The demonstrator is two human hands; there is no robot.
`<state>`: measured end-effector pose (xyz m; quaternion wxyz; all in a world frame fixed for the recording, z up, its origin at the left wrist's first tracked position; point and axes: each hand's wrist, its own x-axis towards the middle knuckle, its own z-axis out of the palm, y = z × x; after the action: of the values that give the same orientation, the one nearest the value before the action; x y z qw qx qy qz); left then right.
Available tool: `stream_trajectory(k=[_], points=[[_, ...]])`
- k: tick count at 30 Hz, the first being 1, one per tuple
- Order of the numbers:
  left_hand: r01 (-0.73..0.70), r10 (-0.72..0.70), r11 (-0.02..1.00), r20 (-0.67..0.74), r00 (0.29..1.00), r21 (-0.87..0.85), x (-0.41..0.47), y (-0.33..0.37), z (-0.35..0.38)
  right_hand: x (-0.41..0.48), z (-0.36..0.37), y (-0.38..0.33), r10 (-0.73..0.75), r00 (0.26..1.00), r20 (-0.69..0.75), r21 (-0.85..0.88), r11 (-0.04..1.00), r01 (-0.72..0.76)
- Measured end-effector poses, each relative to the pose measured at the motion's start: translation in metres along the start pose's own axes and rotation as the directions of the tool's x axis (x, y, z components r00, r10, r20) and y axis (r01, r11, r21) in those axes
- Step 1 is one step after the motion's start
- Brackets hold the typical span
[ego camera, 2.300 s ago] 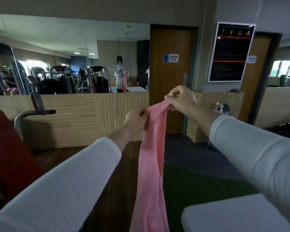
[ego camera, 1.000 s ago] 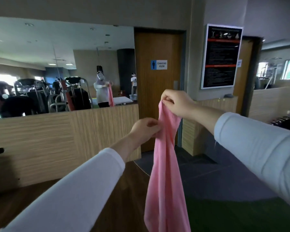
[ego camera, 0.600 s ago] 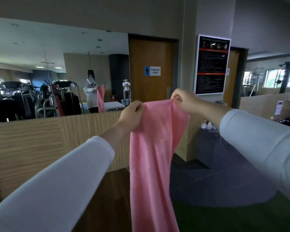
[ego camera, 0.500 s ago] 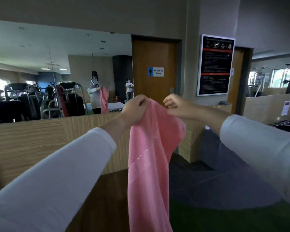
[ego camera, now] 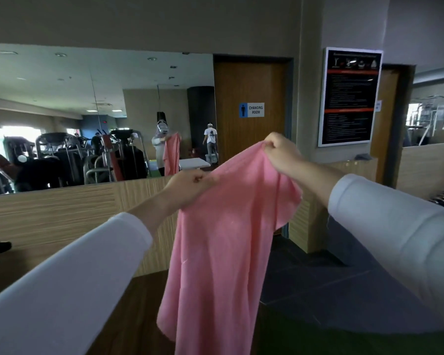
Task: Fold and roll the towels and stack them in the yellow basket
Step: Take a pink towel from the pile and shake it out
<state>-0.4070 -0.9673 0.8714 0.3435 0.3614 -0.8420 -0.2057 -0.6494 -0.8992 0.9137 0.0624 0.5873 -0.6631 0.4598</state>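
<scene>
A pink towel [ego camera: 223, 252] hangs in the air in front of me, held up by its top edge. My left hand [ego camera: 187, 184] pinches the left part of that edge at chest height. My right hand [ego camera: 282, 153] grips the right part, held higher, so the edge slopes up to the right. The cloth drapes down with loose folds and its lower end runs out of the frame's bottom. No yellow basket shows in the head view.
A wall mirror [ego camera: 62, 119] ahead reflects gym machines and a white table. Below it runs a wooden panel wall [ego camera: 49, 216]. A wooden changing-room door [ego camera: 251, 111] and a black notice board [ego camera: 350, 98] stand ahead. Dark floor lies below.
My hands have moved apart along the towel's top edge, spreading the bunched cloth wider. My right hand has risen above my left, and the view has tilted down a little.
</scene>
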Motion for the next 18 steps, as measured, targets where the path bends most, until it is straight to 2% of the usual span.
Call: stream_trajectory(k=[3,5,8,10,12,15,18], points=[[0.066,-0.064,0.997,-0.043,0.997,0.044,0.003,-0.019,-0.014,0.013,-0.017,0.026,0.018,1.000,-0.010,-0.097,0.995,-0.019],[0.070,-0.061,0.993,-0.087,0.994,0.099,0.010,-0.026,-0.027,0.014,-0.027,0.039,-0.006,0.995,0.101,-0.103,0.995,0.017],[-0.013,0.024,0.962,-0.040,0.999,0.271,0.023,-0.034,-0.044,0.014,-0.033,0.049,-0.057,0.968,0.244,-0.088,0.993,0.081],[-0.045,0.055,0.937,-0.019,0.998,0.347,0.031,-0.038,-0.051,0.019,-0.037,0.056,-0.082,0.976,0.204,-0.088,0.991,0.102],[-0.045,0.069,0.930,-0.053,0.996,0.365,0.037,-0.039,-0.057,0.026,-0.043,0.064,-0.090,0.991,0.098,-0.123,0.987,0.101],[-0.043,0.086,0.929,-0.100,0.991,0.368,0.042,-0.040,-0.062,0.031,-0.052,0.079,-0.110,0.993,0.030,-0.353,0.929,0.113],[-0.061,0.108,0.925,-0.104,0.989,0.376,0.045,-0.036,-0.065,0.032,-0.058,0.094,-0.194,0.980,0.045,-0.542,0.820,0.187]])
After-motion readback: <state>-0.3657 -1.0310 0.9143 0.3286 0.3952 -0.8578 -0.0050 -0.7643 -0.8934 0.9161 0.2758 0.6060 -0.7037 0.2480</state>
